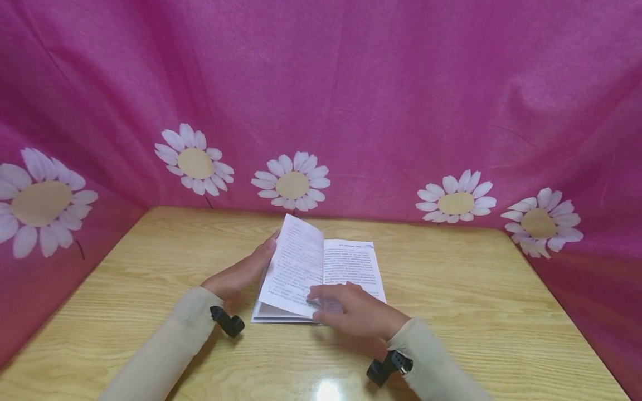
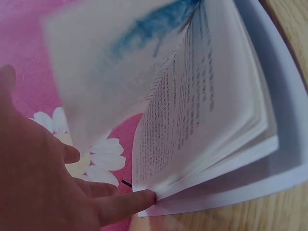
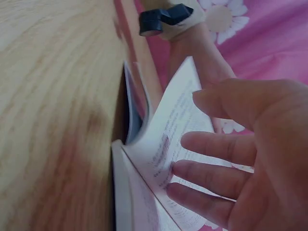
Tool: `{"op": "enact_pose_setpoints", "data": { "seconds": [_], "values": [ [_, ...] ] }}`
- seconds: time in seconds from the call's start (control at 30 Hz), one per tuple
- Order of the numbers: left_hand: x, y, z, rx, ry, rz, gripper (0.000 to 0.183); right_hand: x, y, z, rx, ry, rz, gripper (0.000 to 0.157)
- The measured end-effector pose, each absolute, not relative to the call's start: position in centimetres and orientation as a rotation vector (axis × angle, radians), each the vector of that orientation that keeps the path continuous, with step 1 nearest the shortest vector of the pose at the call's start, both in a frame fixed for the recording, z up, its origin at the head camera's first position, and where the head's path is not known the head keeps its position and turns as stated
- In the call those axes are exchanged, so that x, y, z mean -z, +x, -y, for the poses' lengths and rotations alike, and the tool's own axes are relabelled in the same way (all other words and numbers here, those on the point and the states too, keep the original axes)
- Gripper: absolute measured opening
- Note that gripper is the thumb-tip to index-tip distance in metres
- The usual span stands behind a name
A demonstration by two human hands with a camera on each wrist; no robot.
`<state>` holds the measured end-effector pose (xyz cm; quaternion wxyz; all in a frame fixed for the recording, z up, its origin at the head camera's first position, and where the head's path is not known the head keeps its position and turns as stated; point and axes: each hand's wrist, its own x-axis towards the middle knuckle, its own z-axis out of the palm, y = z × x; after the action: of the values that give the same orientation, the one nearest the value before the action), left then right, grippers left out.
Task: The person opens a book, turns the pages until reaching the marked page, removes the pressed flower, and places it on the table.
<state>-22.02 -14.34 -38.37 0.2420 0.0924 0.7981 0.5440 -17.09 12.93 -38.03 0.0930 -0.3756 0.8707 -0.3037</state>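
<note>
An open book [image 1: 353, 266] with printed pages lies on the table. One leaf [image 1: 296, 264] stands raised over its left side, and in the left wrist view this leaf [image 2: 110, 72] shows a blue picture. My left hand [image 1: 243, 273] is at the book's left edge, with a fingertip touching the page corner in the left wrist view; the raised leaf partly hides its fingers. Over the lower middle of the book, my right hand [image 1: 361, 314] reaches in with fingers extended. The right wrist view shows those fingers [image 3: 207, 175] spread in front of the leaf; contact is hard to tell.
The wooden table [image 1: 476, 301] extends around the book on all sides. A pink cloth [image 1: 371, 111] with daisy prints hangs behind the table and along its sides. Black camera mounts [image 1: 228, 322] sit on both wrists.
</note>
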Motion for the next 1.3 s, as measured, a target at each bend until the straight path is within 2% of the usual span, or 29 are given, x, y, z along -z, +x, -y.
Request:
{"op": "enact_pose_setpoints", "data": {
  "seconds": [0.13,0.37,0.47,0.73,0.93,1.3],
  "values": [
    [38.6,-22.3,14.0,-1.398,0.312,-2.329,0.063,38.2,-16.7,-12.5,0.818,-1.151,-2.599,0.038],
    [39.0,-22.6,13.5,-1.131,0.518,-2.641,0.101,38.1,-16.0,-12.1,0.704,-1.135,-2.625,0.041],
    [38.9,-22.3,13.2,-0.937,0.566,-2.76,0.111,38.1,-15.9,-12.0,0.676,-1.141,-2.639,0.041],
    [38.5,-21.2,12.5,-0.596,0.68,-2.888,0.101,38.2,-15.8,-11.8,0.632,-1.143,-2.653,0.041],
    [38.9,-20.8,12.5,-0.536,0.825,-2.85,0.097,38.5,-15.8,-11.7,0.615,-1.128,-2.648,0.041],
    [39.2,-20.3,12.1,-0.492,0.736,-2.737,0.096,38.7,-16.1,-11.8,0.635,-1.142,-2.691,0.039]
  ]
}}
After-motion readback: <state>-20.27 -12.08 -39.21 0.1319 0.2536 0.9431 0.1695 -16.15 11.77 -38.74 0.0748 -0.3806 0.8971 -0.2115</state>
